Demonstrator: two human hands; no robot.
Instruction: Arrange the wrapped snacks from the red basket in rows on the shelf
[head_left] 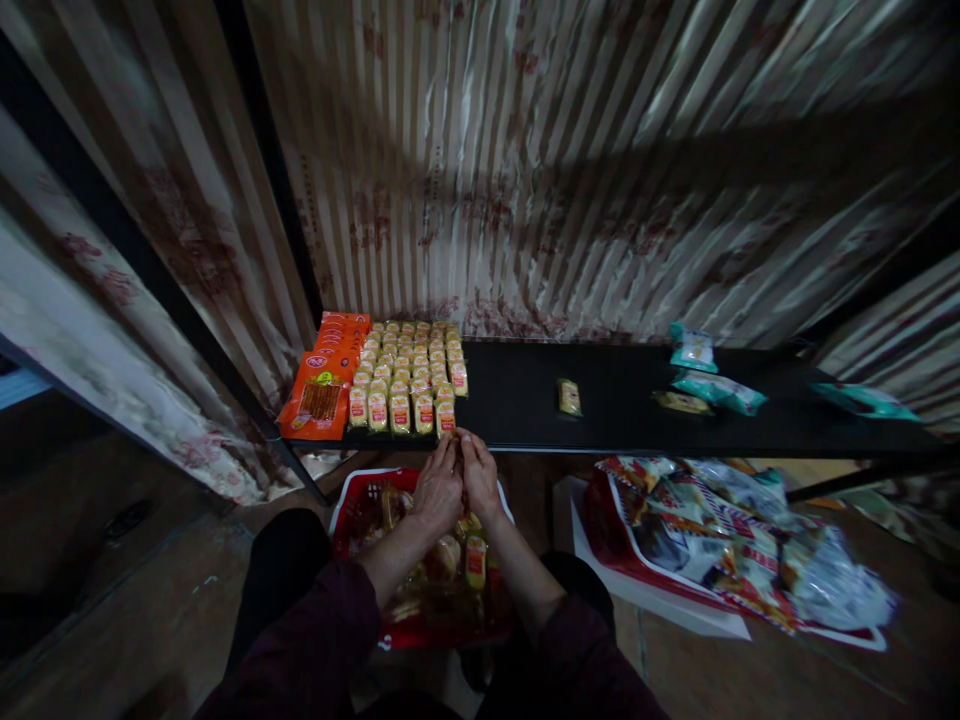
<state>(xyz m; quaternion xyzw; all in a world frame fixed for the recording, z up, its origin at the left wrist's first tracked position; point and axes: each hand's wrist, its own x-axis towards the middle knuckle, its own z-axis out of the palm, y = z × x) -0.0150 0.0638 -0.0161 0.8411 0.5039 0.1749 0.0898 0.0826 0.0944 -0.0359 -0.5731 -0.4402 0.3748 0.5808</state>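
At the front edge of the black shelf (637, 400), toward its left end, the left hand (437, 490) and right hand (481, 480) meet, fingers curled and touching each other; whether they grip a packet I cannot tell. Rows of yellow packets (409, 370) lie just beyond them, with orange packs (330, 375) at the left corner. Below the hands sits a red basket (352, 495) of packets.
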